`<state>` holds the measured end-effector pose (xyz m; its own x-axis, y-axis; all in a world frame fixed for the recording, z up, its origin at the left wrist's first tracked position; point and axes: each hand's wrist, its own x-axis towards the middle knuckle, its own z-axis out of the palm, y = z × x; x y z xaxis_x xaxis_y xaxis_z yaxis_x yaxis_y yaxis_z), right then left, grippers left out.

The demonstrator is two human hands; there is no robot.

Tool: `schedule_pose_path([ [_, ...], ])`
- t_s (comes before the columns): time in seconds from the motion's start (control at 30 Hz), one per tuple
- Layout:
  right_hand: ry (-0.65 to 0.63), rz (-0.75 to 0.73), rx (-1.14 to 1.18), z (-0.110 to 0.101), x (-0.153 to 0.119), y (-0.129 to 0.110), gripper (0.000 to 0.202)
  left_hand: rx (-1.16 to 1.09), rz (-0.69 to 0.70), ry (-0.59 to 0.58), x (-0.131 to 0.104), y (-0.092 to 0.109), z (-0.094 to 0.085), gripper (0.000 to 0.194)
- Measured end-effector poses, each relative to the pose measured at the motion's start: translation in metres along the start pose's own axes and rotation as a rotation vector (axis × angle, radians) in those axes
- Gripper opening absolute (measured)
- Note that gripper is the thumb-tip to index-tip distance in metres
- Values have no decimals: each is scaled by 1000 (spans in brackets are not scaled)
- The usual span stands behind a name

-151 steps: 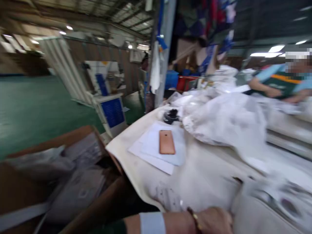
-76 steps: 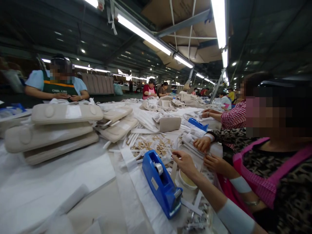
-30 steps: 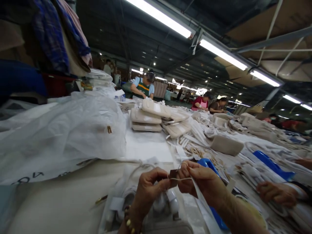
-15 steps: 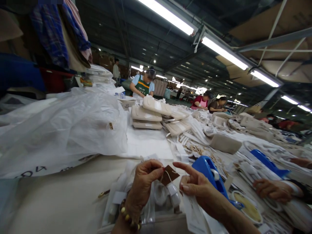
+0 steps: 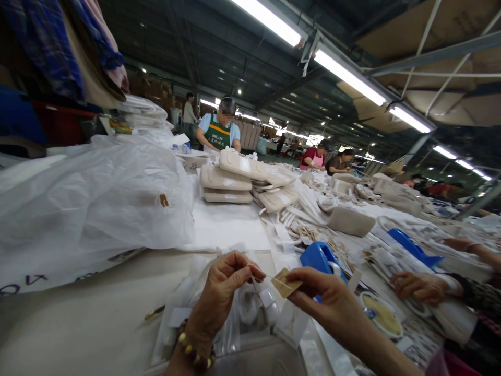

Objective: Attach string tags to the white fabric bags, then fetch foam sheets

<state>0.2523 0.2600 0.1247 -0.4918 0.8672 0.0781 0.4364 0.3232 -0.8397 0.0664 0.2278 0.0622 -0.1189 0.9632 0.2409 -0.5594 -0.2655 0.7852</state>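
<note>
My right hand (image 5: 326,297) pinches a small tan hang tag (image 5: 282,283) between thumb and fingers. A thin white string (image 5: 267,276) runs from the tag to my left hand (image 5: 223,290), whose thumb and forefinger are closed on it. Below both hands lies a beige bag (image 5: 258,363) with clear plastic wrapping (image 5: 230,329) around parts of it. A white card (image 5: 291,325) rests under my right hand. To the left of the wrapped bag is a small gold-coloured metal piece (image 5: 154,313).
A blue tape dispenser (image 5: 318,257) stands just beyond my right hand. Large plastic sacking (image 5: 97,209) covers the left. Beige bags (image 5: 227,183) are stacked ahead. At right, a co-worker's hand (image 5: 420,286) rests on beige pieces near another blue dispenser (image 5: 413,248).
My right hand, earlier with its forefinger stretched out beside the tag, has moved left and now grips it. The tag has turned its lighter side up, and the string is drawn straight.
</note>
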Motion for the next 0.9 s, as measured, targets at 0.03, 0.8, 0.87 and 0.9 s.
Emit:
schedule_pose_path([
  [0.03, 72, -84, -157, -3, -2, 0, 15, -37, -15, -29, -1, 1, 2, 10],
  [0.8, 35, -184, -93, 23, -11, 2, 55, 93, -197, -100, -1, -3, 8, 16],
  [0.87, -76, -51, 81, 36, 2, -1, 39, 125, -117, -42, -1, -2, 5, 14],
  [0.9, -120, 5, 146, 40, 9, -1, 29, 157, -70, 13, 0, -2, 2, 14],
])
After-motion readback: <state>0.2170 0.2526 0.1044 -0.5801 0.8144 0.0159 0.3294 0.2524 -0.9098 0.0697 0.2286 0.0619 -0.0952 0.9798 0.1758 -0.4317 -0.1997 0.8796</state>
